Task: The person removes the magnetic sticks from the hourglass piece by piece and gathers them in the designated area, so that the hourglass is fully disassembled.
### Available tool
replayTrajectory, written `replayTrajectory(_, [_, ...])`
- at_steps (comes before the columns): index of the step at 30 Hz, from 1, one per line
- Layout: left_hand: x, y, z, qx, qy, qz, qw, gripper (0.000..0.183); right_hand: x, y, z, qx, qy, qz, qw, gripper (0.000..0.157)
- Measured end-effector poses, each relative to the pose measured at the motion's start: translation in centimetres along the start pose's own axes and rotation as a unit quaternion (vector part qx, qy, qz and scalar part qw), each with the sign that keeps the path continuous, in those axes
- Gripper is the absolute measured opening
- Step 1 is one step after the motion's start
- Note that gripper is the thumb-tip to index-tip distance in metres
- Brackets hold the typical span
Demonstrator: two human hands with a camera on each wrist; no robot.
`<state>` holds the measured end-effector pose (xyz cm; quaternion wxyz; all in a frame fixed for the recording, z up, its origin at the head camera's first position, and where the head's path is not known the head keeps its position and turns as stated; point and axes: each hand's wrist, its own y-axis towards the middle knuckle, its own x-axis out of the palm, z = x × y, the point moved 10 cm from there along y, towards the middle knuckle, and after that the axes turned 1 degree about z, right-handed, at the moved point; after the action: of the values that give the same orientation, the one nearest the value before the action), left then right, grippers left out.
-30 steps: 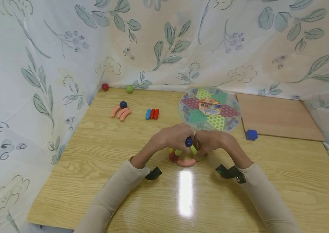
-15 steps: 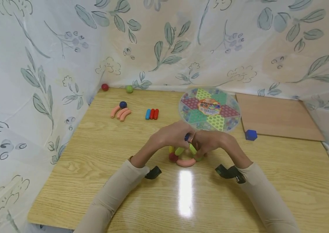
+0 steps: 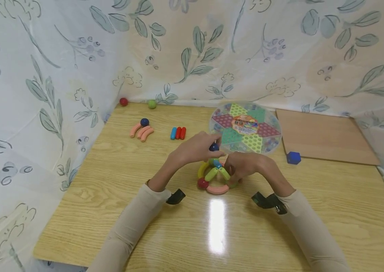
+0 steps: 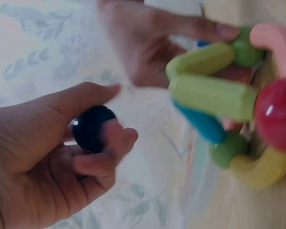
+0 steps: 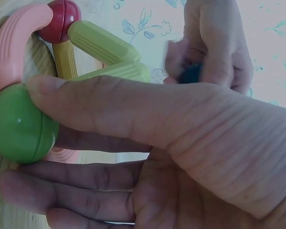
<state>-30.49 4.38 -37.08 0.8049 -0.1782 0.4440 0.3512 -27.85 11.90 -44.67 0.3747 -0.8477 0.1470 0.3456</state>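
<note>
My left hand holds a dark blue ball between thumb and curled fingers, apart from a pyramid-like frame of toy sticks and balls. In the left wrist view, two light green sticks and a blue stick lean together at the frame's top. Its base shows a red ball, a pink curved stick and a yellow curved stick. At the frame's right corner my right hand pinches a green ball between thumb and fingers; the hand hides part of that side in the head view.
Behind the hands lies a round Chinese checkers board. A brown board and blue block are to the right. Farther left are pink curved sticks, another blue ball, red sticks, and red and green balls.
My left hand has moved up and to the left with the blue ball, off the frame's top, and the leaning stick ends now show. My right hand has stayed at its corner.
</note>
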Motion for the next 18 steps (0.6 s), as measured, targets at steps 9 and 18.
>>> replayTrajectory(9, [-7.3,-2.9,-7.5,-0.105,-0.047,0.164,0.9797,0.037,-0.2,-0.2,-0.5,-0.005,-0.005,0.019,1.000,0.015])
replayTrajectory(18, [-13.9,-10.2,-20.5,-0.269,-0.103,0.323,0.9017,0.046,-0.1,-0.4,-0.2,-0.006,-0.001,0.023,1.000,0.014])
